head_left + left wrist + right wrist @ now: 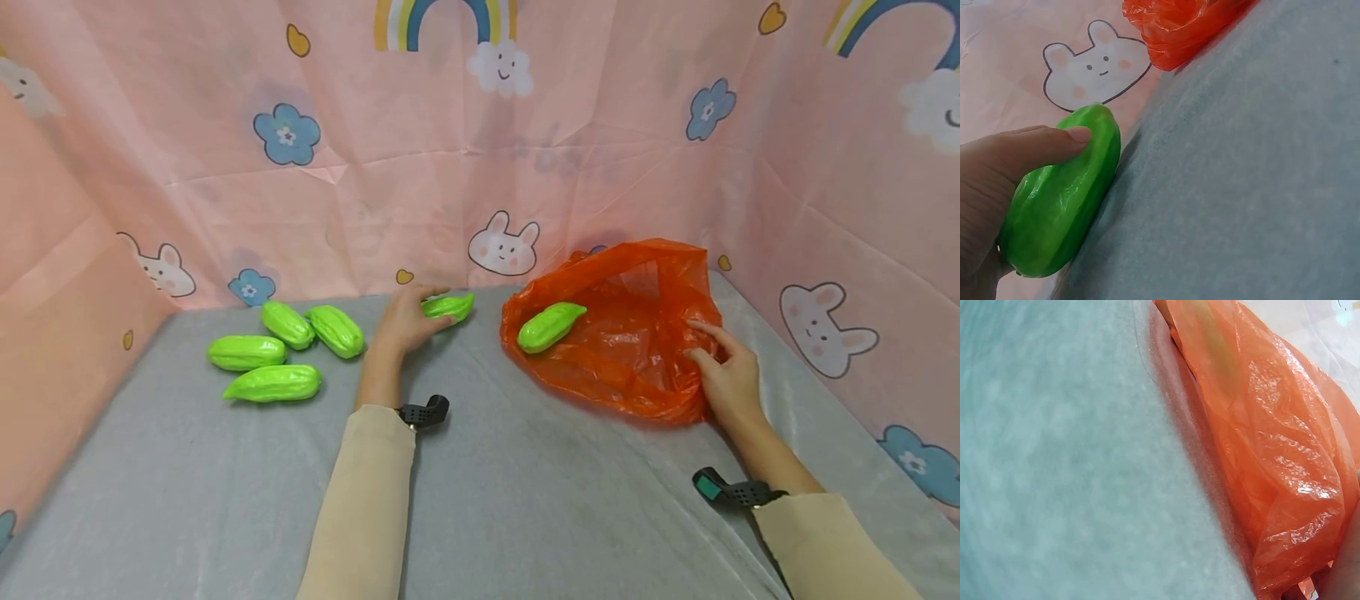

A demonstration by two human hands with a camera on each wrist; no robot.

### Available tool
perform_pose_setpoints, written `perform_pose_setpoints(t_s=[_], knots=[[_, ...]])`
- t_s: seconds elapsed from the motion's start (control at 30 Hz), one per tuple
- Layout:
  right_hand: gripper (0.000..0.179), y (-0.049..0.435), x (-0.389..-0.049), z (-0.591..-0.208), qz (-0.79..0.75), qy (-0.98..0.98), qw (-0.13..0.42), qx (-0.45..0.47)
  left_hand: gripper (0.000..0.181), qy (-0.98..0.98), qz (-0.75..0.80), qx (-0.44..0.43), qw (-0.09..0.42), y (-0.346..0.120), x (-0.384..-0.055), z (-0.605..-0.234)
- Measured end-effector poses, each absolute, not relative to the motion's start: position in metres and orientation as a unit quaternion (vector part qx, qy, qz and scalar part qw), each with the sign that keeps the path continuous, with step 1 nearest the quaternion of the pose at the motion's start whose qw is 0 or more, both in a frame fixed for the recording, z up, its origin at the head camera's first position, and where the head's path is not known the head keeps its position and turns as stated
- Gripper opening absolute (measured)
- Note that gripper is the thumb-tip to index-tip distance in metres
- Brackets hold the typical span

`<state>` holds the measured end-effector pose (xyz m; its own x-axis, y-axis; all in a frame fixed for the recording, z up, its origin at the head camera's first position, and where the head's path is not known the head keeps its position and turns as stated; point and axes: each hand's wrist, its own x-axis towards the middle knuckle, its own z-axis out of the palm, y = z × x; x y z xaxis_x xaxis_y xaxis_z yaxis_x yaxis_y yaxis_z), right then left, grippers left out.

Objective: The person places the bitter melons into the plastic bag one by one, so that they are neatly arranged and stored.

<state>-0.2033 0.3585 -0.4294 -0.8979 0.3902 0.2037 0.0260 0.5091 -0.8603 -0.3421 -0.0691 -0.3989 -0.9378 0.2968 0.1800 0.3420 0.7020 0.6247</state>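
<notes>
My left hand [407, 320] grips a glossy green ridged gourd [1063, 194], with the thumb laid along its upper side. The gourd is close over the grey cloth near the back wall. To the right, an orange plastic bag [622, 375] lies with its mouth spread toward me. Another green gourd [550, 327] lies just inside the bag's left rim. My right hand [731, 379] pinches the bag's right edge between thumb and fingers. In the right wrist view the bag's crinkled side [1285, 462] fills the right part, and most of the hand is out of frame.
Several more green gourds [272, 383] lie in a loose group left of my left hand. A grey cloth [525, 517] covers the tabletop. Pink printed fabric [420, 183] stands as walls at the back and both sides.
</notes>
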Motion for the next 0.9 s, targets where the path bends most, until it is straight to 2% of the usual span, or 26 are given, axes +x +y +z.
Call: perform_pose_setpoints(t_s=[0.5, 0.9], knots=[[0.043, 0.358, -0.204, -0.431, 0.483, -0.845, 0.191, -0.125, 0.049, -0.922, -0.339, -0.189, 0.011, -0.064, -0.342, -0.401], [0.043, 0.359, -0.204, -0.43, 0.481, -0.846, 0.189, -0.129, 0.047, -0.906, -0.377, -0.19, 0.03, -0.058, -0.34, -0.391]])
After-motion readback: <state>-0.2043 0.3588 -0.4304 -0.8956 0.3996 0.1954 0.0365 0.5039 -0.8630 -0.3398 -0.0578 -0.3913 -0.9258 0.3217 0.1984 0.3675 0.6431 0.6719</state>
